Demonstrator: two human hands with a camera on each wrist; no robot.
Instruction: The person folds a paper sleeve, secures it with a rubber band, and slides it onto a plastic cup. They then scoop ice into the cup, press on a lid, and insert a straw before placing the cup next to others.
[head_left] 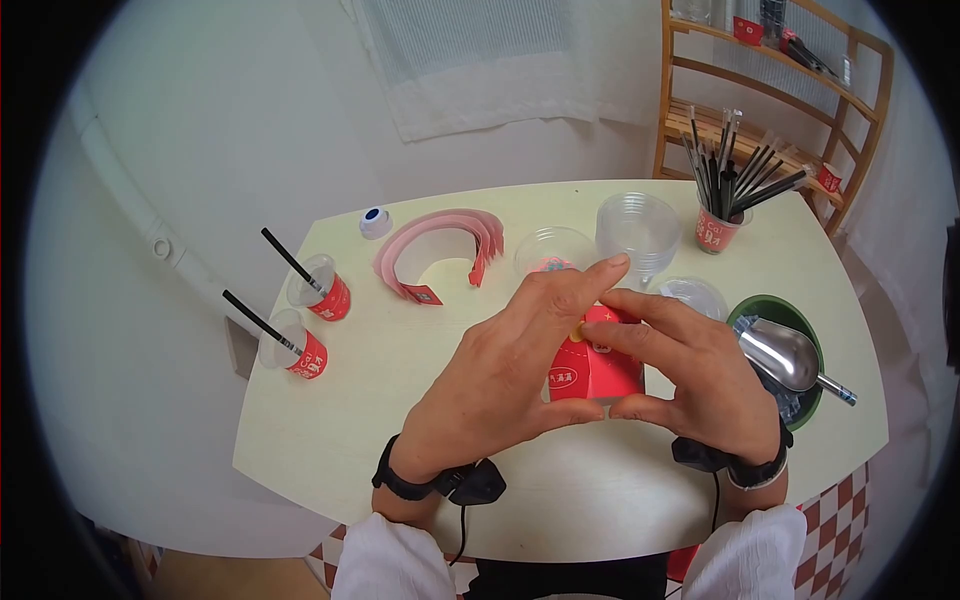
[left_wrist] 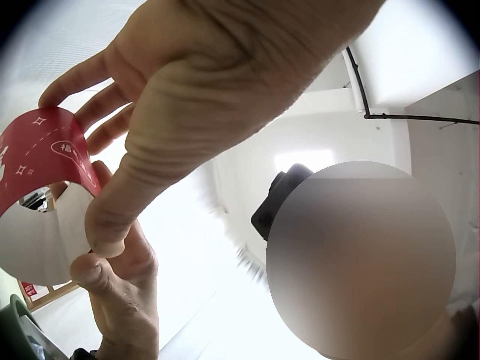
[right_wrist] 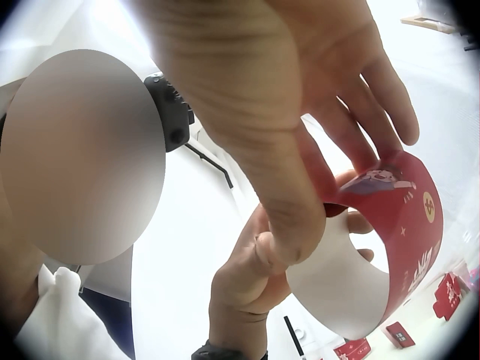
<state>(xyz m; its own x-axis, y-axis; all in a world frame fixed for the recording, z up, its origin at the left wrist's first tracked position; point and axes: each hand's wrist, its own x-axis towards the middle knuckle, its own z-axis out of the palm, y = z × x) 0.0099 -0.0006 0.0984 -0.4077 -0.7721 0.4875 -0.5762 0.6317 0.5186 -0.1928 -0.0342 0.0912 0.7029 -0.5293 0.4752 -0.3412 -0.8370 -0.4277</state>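
Note:
A red printed paper cup sleeve [head_left: 612, 378], bent round into a ring with a white inside, is held between both hands above the table. My left hand [head_left: 500, 360] grips its left side, the thumb at the near edge and fingers over the far side. On the other side my right hand [head_left: 695, 365] holds it the same way, its index finger lying across the printed face. In the left wrist view the two thumbtips meet at the rim of the sleeve [left_wrist: 45, 146]. The right wrist view shows the sleeve [right_wrist: 412, 217] curved with a gap through its middle.
Two clear cups with red sleeves [head_left: 338, 300] and black straws stand left. Behind lie fanned sleeves [head_left: 487, 232] and a small white-and-blue round item [head_left: 375, 222]. Stacked clear plastic pieces [head_left: 640, 225], a straw cup [head_left: 712, 236] and a green bowl [head_left: 816, 335] with metal scoop [head_left: 785, 355] are right.

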